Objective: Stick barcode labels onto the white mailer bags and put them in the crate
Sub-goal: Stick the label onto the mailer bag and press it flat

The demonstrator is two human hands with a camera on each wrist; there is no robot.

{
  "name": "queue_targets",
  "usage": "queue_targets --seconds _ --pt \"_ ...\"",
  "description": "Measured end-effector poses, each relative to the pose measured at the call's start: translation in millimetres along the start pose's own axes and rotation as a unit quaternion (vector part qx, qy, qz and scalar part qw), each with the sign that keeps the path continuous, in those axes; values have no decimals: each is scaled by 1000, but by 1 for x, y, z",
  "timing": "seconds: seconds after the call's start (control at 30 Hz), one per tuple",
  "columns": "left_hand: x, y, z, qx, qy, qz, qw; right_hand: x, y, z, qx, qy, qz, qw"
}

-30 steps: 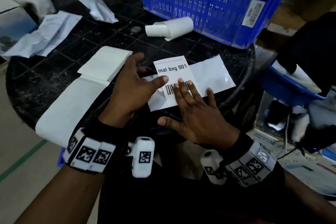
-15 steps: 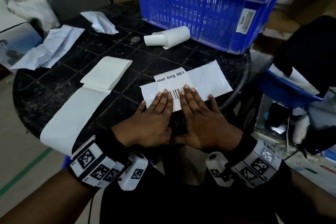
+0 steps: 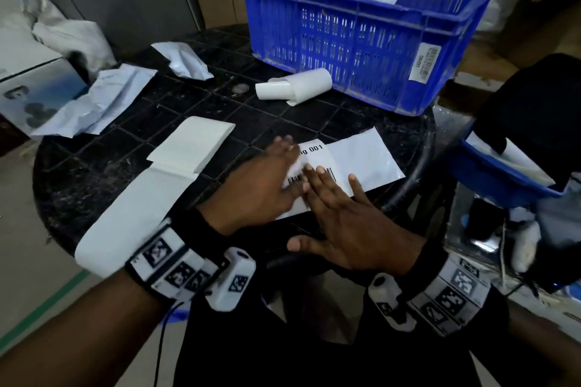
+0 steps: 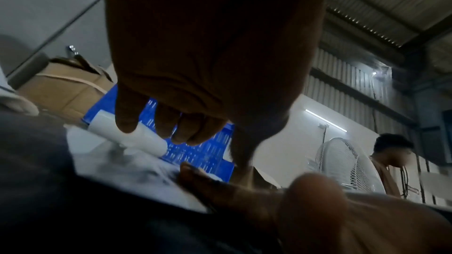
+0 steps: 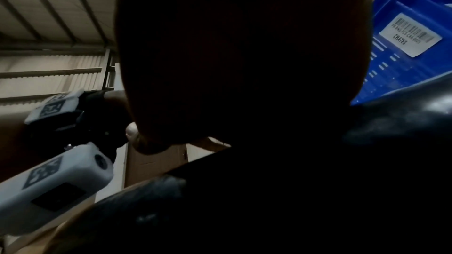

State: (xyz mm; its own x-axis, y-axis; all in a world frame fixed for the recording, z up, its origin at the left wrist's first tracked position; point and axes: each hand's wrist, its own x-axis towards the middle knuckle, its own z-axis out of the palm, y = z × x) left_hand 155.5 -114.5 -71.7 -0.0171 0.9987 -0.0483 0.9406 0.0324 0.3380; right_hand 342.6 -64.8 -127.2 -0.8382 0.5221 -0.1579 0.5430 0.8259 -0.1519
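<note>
While both hands lie flat on it, the thin white plastic mailer bag point(image 3: 361, 160) sits at the near right edge of the round black tiled table point(image 3: 94, 173), its long side running roughly left to right and its right end close to the table rim. A white paper barcode label point(image 3: 317, 160) printed with black text ending "001" lies across the left-middle of the bag. The left hand point(image 3: 261, 179), blurred, covers the label's left part with fingers extended; the right hand point(image 3: 352, 229) presses the barcode area with straight, spread fingers. Neither hand grips anything; both are flat and open. The wrist views add little: the right is mostly dark, the left shows only loosely bent fingers above the white surface. The perforated blue plastic crate point(image 3: 361, 41) stands at the far side of the table, well apart from the bag, with at least one white bag already inside. Judgement: the label is being smoothed down and the bag is not yet ready to lift. The bag appears light, limp and slick, likely to slide under sideways pressure and to droop if raised by one corner. A pinch along the bare right end or the near long edge, clear of the label, seems the soundest hold.
</note>
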Motion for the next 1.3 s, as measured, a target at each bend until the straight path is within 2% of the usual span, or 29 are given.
queue_targets --seconds 0.03,0.13,0.23,0.37,0.43,0.53,0.6,0.7,0.77,0.83,0.9,1.03,1.13,1.23,1.3 --pt "-2 5 5 3 -22 20 1000 0 2 2 0 0 0 1000" --pt "-8 12 22 19 -171 17 985 -4 9 10 -11 17 8 1000" --pt "-12 5 36 101 -230 14 968 -12 15 11 -46 1 24 999" --pt "-14 -1 33 117 -240 -18 963 -25 29 -8 -29 -39 103 993" --pt "-15 -1 28 103 -236 -38 965 -27 35 -19 -26 -49 111 992" --pt "-13 7 19 103 -213 -20 971 -20 37 -28 -41 -38 43 998" --pt "-8 14 14 77 -199 -8 977 -8 35 -34 21 -30 -13 999" --pt "2 16 17 51 -195 -17 979 12 30 -30 49 -55 -40 997" --pt "5 10 24 78 -221 -22 972 16 29 -16 6 -60 -27 998" --pt "3 5 28 126 -232 -19 964 12 32 -1 -56 -11 -29 998" --pt "-1 5 30 154 -221 -19 963 4 40 0 -65 19 -17 998" --pt "-2 6 26 172 -206 -13 963 -5 52 -24 -26 -70 75 994" --pt "5 8 22 161 -217 -18 963 0 50 -48 4 -67 91 994" --pt "7 8 17 144 -242 -12 959 16 34 -53 20 -4 26 999" --pt "5 3 15 157 -237 10 959 26 25 -39 18 0 -24 1000"
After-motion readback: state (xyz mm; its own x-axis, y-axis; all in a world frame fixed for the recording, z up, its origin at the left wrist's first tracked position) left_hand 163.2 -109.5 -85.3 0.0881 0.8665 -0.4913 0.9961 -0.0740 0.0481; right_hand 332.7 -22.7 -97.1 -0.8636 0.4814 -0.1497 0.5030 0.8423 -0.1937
